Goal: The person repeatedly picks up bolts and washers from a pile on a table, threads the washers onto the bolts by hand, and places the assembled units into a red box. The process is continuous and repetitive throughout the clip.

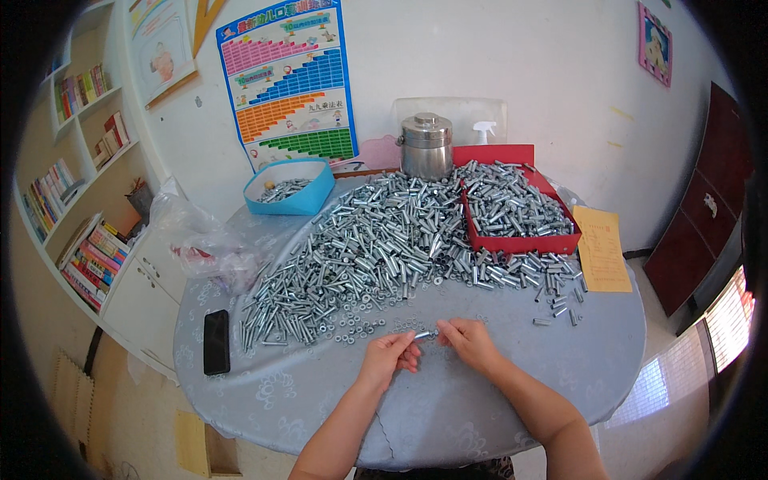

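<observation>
In front of heap [376, 240], we pinch tube [424, 336] in left hand [389, 354]; right hand [470, 345] at tube's end, its grip unclear.

Metal tubes [376, 240] — smooth and shiny, satiny tablecloth [320, 408], glossy metal pot [426, 152]

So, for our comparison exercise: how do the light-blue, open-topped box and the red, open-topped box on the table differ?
The red, open-topped box looks larger than the light-blue, open-topped box. The red box is heaped high, while the blue box is less full, with some inner wall showing. The blue box stands toward the table's left, the red box toward its right. Both hold loose, silvery metal parts.
</observation>
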`<state>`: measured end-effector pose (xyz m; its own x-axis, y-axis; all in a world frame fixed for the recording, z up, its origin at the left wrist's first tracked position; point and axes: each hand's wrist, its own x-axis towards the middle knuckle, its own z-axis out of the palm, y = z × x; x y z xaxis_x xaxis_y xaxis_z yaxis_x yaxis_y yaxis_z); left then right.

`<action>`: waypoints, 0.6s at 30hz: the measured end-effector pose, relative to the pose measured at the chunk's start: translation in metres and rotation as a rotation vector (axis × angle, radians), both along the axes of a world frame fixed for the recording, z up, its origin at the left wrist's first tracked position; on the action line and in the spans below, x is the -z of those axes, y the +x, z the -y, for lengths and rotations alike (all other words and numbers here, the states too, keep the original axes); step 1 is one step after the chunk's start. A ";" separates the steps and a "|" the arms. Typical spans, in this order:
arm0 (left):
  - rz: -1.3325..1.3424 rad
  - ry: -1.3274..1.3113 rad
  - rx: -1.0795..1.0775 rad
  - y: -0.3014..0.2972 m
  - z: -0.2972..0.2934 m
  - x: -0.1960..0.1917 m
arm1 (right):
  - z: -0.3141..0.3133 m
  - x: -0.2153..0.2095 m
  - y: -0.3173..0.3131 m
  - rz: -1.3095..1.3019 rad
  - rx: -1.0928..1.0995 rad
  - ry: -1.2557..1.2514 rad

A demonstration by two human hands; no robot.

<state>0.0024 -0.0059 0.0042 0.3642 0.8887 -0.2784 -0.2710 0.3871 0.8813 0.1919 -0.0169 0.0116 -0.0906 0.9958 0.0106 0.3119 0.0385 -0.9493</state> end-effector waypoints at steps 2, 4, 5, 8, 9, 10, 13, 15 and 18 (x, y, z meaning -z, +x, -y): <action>0.008 -0.004 -0.041 0.000 0.000 -0.002 | 0.001 0.003 -0.006 -0.113 0.056 0.156; 0.016 -0.002 -0.070 -0.001 -0.001 -0.002 | 0.000 0.008 -0.001 -0.076 0.000 0.117; 0.017 0.001 -0.079 -0.001 -0.002 -0.001 | 0.000 0.010 0.002 -0.057 -0.027 0.098; 0.019 0.013 -0.091 -0.002 -0.002 0.000 | -0.001 0.015 0.004 -0.096 0.010 0.020; 0.020 0.016 -0.093 -0.003 -0.002 0.000 | 0.000 0.009 0.002 -0.124 -0.009 0.047; 0.020 0.015 -0.098 -0.003 -0.002 0.000 | 0.003 0.000 -0.003 -0.152 -0.028 0.073; 0.013 0.013 -0.104 -0.003 -0.002 -0.001 | 0.002 0.004 0.001 -0.178 -0.076 0.010; 0.004 0.007 -0.106 -0.003 -0.002 -0.003 | 0.001 0.004 0.001 -0.167 -0.091 0.003; 0.007 0.011 -0.109 -0.002 -0.001 -0.002 | 0.002 0.001 0.000 -0.148 -0.107 0.033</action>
